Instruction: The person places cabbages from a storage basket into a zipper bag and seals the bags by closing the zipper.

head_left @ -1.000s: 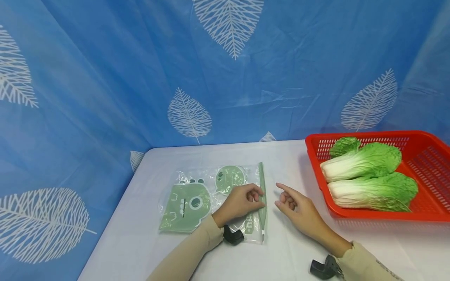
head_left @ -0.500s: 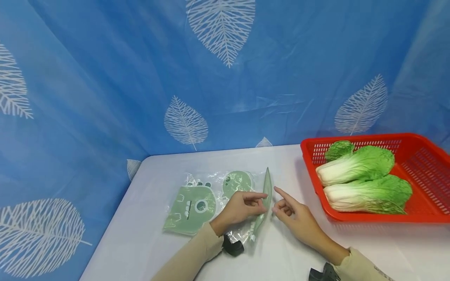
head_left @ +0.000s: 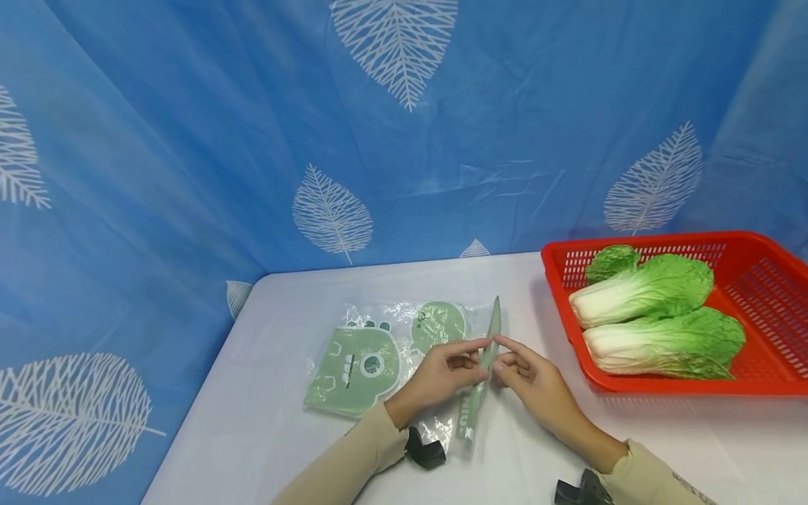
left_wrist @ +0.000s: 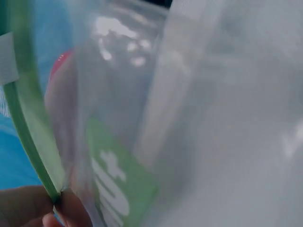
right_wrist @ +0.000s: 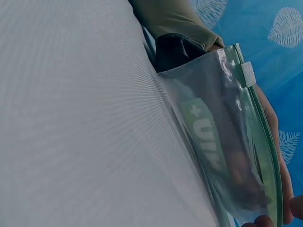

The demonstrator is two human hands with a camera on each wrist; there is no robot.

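A clear zip bag (head_left: 353, 368) with green monster prints lies on the white-covered table, its green zip edge (head_left: 494, 319) raised. My left hand (head_left: 432, 379) pinches this edge from the left with thumb and index finger. From the other side my right hand (head_left: 543, 389) meets it, the two index fingertips almost together in the head view. In the right wrist view, fingertips (right_wrist: 262, 221) sit at the zip strip, and part of the left hand (right_wrist: 270, 106) shows behind the bag. A white slider (right_wrist: 248, 74) sits near one end of the zip.
On the right stands a red plastic basket (head_left: 766, 337) holding Chinese cabbages (head_left: 663, 347) and a smaller green leafy piece (head_left: 612, 263). A blue curtain (head_left: 505, 105) with white leaf prints hangs behind and to the left of the table.
My left hand has lifted the zip edge off the table and drawn the bag slightly right. The right hand, apart from the bag before, now has its fingers at the zip.
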